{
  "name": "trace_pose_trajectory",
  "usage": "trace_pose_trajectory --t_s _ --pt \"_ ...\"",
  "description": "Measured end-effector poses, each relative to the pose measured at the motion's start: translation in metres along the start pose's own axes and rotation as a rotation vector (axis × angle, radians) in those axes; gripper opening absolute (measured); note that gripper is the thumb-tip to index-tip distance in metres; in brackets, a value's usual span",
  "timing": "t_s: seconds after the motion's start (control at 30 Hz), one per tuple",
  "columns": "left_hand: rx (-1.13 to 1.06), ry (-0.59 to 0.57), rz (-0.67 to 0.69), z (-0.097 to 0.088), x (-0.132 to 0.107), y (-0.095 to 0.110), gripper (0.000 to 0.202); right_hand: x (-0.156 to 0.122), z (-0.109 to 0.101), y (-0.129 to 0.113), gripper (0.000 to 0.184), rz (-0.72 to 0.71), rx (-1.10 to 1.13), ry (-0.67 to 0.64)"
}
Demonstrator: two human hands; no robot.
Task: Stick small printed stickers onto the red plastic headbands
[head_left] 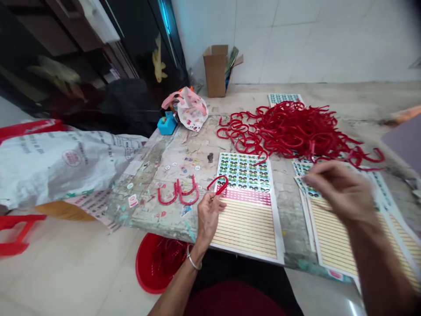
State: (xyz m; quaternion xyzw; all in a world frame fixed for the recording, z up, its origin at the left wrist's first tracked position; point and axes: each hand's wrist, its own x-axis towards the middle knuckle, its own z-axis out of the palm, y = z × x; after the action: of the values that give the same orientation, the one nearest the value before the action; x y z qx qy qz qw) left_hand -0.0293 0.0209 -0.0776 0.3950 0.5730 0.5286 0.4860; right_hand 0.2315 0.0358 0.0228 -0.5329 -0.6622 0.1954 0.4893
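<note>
Left hand [208,217] grasps red hoop [223,188] over printed sheet [245,228], apparently mid-handling; right hand [345,193] blurred, grip unclear; next move likely needs steadiness

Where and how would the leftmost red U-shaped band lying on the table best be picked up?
The leftmost red U-shaped band is probably best pinched at the bottom of its curve, coming from the near-left side. The curve faces the person, its two ends point away, and its right arm crowds the neighbouring red bands, so gripping there could catch them too.
</note>
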Motion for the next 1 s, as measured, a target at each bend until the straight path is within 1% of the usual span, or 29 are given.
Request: trace_pose_trajectory --t_s 0.03,0.07,0.1,0.13,0.2,0.27,0.37,0.47,0.53,0.6,0.67,0.73,0.77,0.83,0.9,0.93,1.0 --pt "-0.03 -0.038 0.007 0.002 -0.005 0.011 0.02 -0.003 0.015 -0.008 0.014 -0.047 -0.028 -0.177" --pt "-0.067 -0.083 0.011 0.005 -0.01 0.021 0.019 -0.005 0.031 -0.015 0.012 -0.116 -0.068 -0.295" --pt "-0.111 -0.129 0.0 0.007 -0.015 0.031 0.018 -0.007 0.044 -0.02 0.01 -0.194 -0.1 -0.365" --pt "-0.165 -0.192 -0.02 0.009 -0.02 0.04 0.017 -0.01 0.056 -0.025 0.008 -0.255 -0.132 -0.405" --pt "-0.248 -0.281 -0.046 0.012 -0.029 0.051 0.016 -0.015 0.07 -0.03 0.007 -0.343 -0.212 -0.445" --pt "-0.295 -0.322 -0.068 0.014 -0.034 0.055 0.015 -0.02 0.075 -0.031 0.009 -0.386 -0.302 -0.463" --pt "-0.31 -0.31 -0.085 0.015 -0.038 0.051 0.016 -0.025 0.073 -0.03 0.014 -0.413 -0.448 -0.447" --pt "-0.293 -0.268 -0.076 0.016 -0.038 0.045 0.016 -0.03 0.071 -0.026 0.022 -0.362 -0.585 -0.359" --pt "-0.303 -0.25 -0.083 0.016 -0.037 0.043 0.015 -0.035 0.071 -0.022 0.028 -0.279 -0.593 -0.278" --pt "-0.345 -0.23 -0.102 0.015 -0.036 0.042 0.013 -0.045 0.074 -0.016 0.03 -0.155 -0.474 -0.224" --pt "-0.397 -0.205 -0.116 0.013 -0.035 0.041 0.012 -0.059 0.08 -0.011 0.029 0.041 -0.227 -0.25" --pt "-0.44 -0.194 -0.123 0.013 -0.035 0.04 0.011 -0.075 0.09 -0.009 0.029 0.317 0.105 -0.332" --pt "-0.453 -0.196 -0.125 0.014 -0.035 0.04 0.011 -0.083 0.095 -0.009 0.029 0.461 0.283 -0.348" --pt "-0.464 -0.211 -0.125 0.016 -0.038 0.04 0.011 -0.093 0.107 -0.011 0.03 0.7 0.615 -0.305" --pt "-0.456 -0.228 -0.122 0.018 -0.041 0.04 0.011 -0.095 0.117 -0.015 0.028 0.849 0.899 -0.213" --pt "-0.447 -0.234 -0.123 0.018 -0.042 0.041 0.011 -0.094 0.12 -0.017 0.025 0.89 1.01 -0.171" --pt "-0.43 -0.237 -0.129 0.018 -0.045 0.04 0.011 -0.089 0.123 -0.019 0.025 0.912 1.146 -0.118"
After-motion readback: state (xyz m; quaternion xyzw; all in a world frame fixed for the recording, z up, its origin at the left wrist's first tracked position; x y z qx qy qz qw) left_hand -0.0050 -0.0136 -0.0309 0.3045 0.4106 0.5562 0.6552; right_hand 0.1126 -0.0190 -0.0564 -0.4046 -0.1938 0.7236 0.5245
